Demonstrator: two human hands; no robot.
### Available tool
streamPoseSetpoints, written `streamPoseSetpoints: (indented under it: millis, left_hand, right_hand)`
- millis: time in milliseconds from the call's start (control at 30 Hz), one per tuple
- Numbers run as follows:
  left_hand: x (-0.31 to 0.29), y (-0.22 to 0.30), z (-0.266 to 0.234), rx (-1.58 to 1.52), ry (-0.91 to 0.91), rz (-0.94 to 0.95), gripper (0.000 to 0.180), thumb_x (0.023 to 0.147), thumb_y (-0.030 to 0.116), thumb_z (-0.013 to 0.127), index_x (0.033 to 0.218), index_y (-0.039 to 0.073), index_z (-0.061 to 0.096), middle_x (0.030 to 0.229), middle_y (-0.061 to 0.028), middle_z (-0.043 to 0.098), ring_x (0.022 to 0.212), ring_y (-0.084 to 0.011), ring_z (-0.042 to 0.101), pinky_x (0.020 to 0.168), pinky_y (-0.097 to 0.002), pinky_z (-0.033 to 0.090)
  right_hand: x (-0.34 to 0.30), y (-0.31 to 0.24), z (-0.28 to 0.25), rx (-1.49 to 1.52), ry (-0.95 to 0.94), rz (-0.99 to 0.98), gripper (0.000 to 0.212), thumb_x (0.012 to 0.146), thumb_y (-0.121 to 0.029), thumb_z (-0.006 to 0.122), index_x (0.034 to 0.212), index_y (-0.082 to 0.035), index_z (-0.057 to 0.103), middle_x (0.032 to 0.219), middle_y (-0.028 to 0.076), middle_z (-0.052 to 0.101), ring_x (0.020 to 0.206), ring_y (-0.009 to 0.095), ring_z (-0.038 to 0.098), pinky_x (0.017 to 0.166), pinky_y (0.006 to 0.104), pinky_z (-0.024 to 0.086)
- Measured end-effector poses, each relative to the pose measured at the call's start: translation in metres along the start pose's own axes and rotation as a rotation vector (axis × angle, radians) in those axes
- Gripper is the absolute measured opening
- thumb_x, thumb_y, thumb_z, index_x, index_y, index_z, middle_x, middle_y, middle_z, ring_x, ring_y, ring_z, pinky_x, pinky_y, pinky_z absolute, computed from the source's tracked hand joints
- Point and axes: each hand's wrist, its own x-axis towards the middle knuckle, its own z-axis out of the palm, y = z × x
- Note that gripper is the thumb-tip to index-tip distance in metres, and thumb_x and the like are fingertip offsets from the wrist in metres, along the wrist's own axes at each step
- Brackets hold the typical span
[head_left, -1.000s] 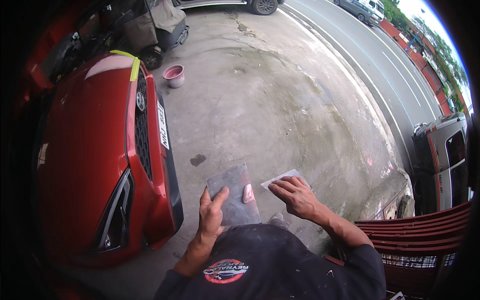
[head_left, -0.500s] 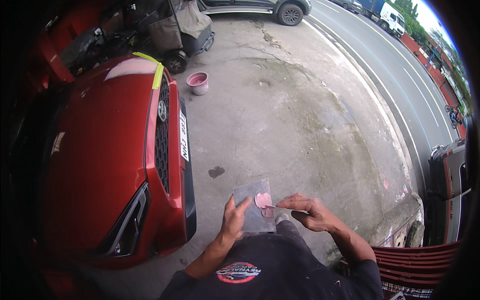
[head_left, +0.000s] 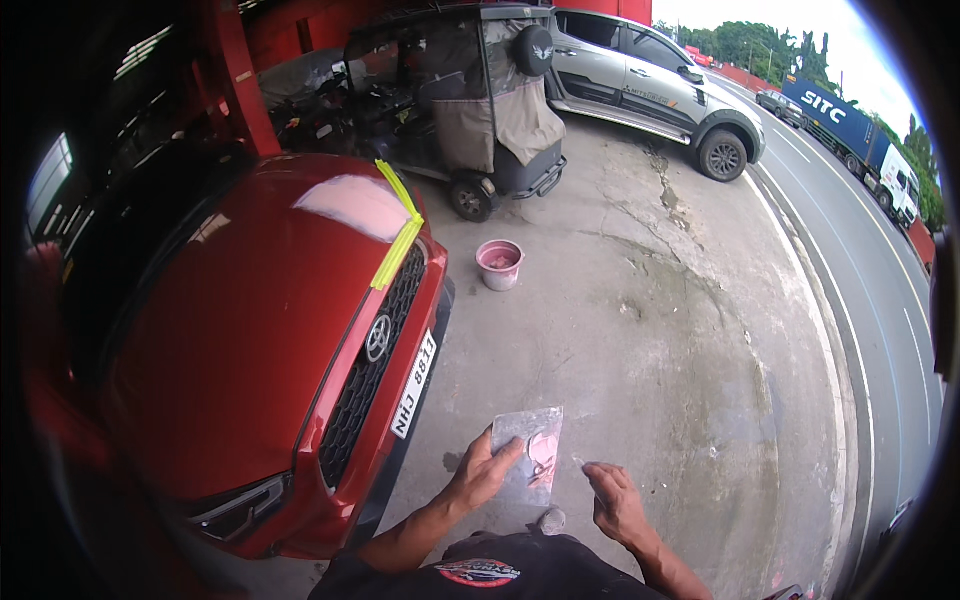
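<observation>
Leaving the pink paste [head_left: 543, 453], lower centre, the right hand [head_left: 618, 503] pinches — apparently — a thin spreader [head_left: 579, 462], pausing the mixing, while the left hand [head_left: 480, 475] clamps the grey board [head_left: 514, 489].

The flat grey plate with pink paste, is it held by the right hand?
No, the left hand holds the grey plate, and the right hand is apart from it.

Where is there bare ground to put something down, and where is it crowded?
The widest patch is the concrete bordered by the pink bucket on the left and the road on the right. A smaller one lies between the bucket and the plate in the left hand. Crowded: upper left, around the red car and covered vehicle.
</observation>
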Motion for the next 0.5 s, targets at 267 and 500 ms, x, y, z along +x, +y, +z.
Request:
streamPoseSetpoints:
  millis: [267,500]
  left_hand:
    - [0.187,0.03,0.03,0.432,0.223,-0.098,0.035,0.102,0.03,0.048,0.121,0.002,0.054,0.092,-0.0257,0.067,0.089,-0.0447,0.066,0.072,-0.0457,0.052]
    - [0.415,0.007,-0.049,0.379,0.482,0.127,0.033,0.097,0.02,0.057,0.122,-0.001,0.053,0.083,-0.0224,0.067,0.073,-0.0376,0.068,0.064,-0.0401,0.052]
  right_hand:
    - [0.236,0.076,-0.018,0.296,0.055,-0.142,0.058,0.069,0.009,0.064,0.123,-0.01,0.063,0.125,0.013,0.058,0.116,0.037,0.053,0.097,0.0463,0.046]
    - [0.41,0.188,-0.008,0.189,-0.187,-0.167,0.052,0.074,0.008,0.063,0.123,-0.01,0.063,0.117,0.012,0.065,0.107,0.034,0.06,0.094,0.0424,0.048]
